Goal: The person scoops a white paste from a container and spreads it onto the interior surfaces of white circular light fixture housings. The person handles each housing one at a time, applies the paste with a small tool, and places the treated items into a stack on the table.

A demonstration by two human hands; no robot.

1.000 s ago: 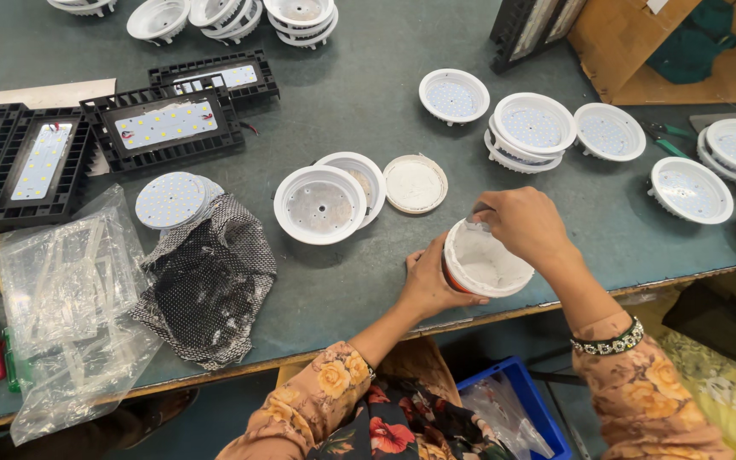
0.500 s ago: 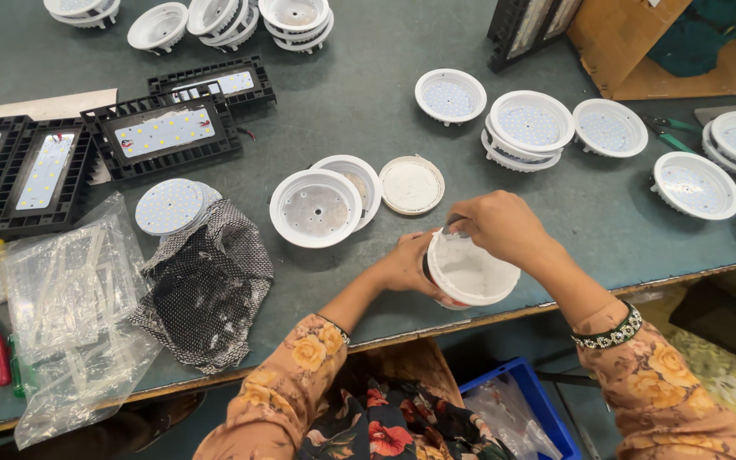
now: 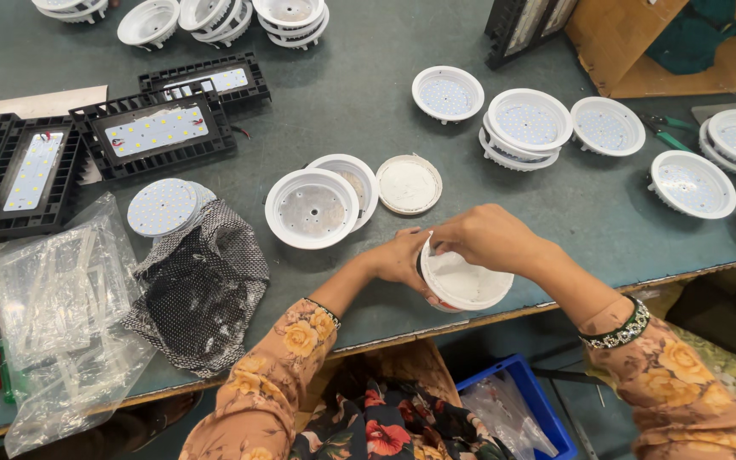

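Housing (image 3: 468, 281): white, round; is sitting lower than a second ago, nearer the table edge at 6 o'clock, tilting more. Right hand (image 3: 489, 236): is now covering its rim at 12 o'clock. Left hand (image 3: 404, 260): is gripping at 9 o'clock.

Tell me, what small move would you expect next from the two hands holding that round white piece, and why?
Probably pressing it down a little further. The left hand braces the round white housing at the table edge, while the right hand pinches its upper rim, so whatever sits there seems only partly settled.
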